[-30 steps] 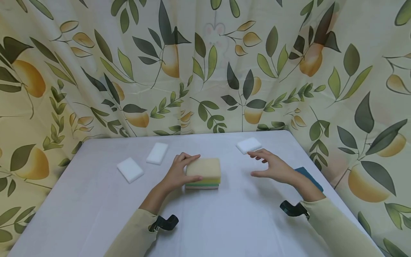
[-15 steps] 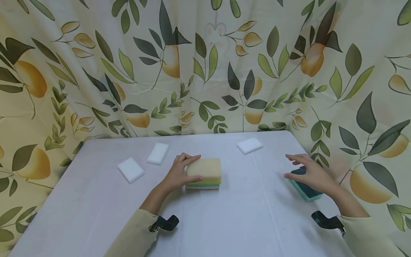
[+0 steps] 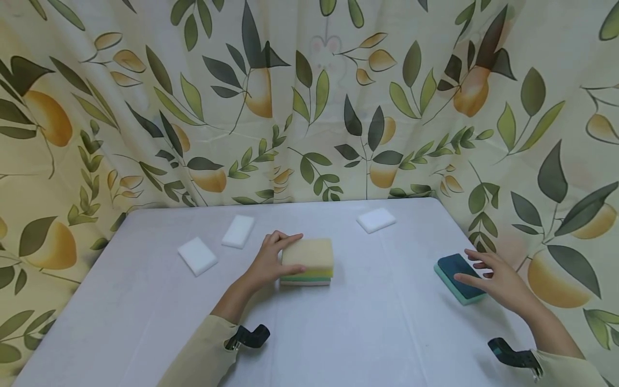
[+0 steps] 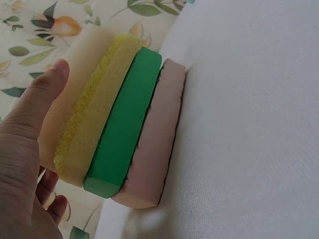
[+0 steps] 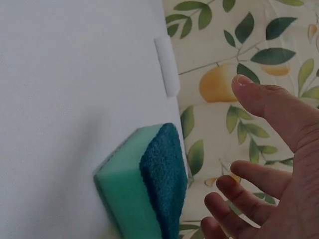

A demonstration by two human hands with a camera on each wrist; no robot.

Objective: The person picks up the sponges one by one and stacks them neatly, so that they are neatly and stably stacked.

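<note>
A stack of sponges stands mid-table: a cream sponge [image 3: 309,252] on top, then a yellow sponge [image 4: 99,109], a green sponge [image 4: 124,124] and a pinkish sponge [image 4: 152,134] at the bottom. From its left side my left hand [image 3: 268,260] holds the cream sponge, thumb along the near face and fingers at the far side. My right hand [image 3: 503,282] hovers with spread fingers just above and right of a teal sponge [image 5: 134,189] with a dark blue scouring top, at the table's right. A gap shows between them in the right wrist view.
Two white pads, one nearer [image 3: 197,256] and one farther [image 3: 238,231], lie left of the stack on the white-covered table [image 3: 367,333]. Another white pad [image 3: 376,220] lies at the back right. A fruit-patterned curtain [image 3: 309,107] hangs behind the table.
My right hand has moved right and toward me, from the middle right of the table to above the teal sponge, uncovering it. My left hand and the stack have stayed put.
</note>
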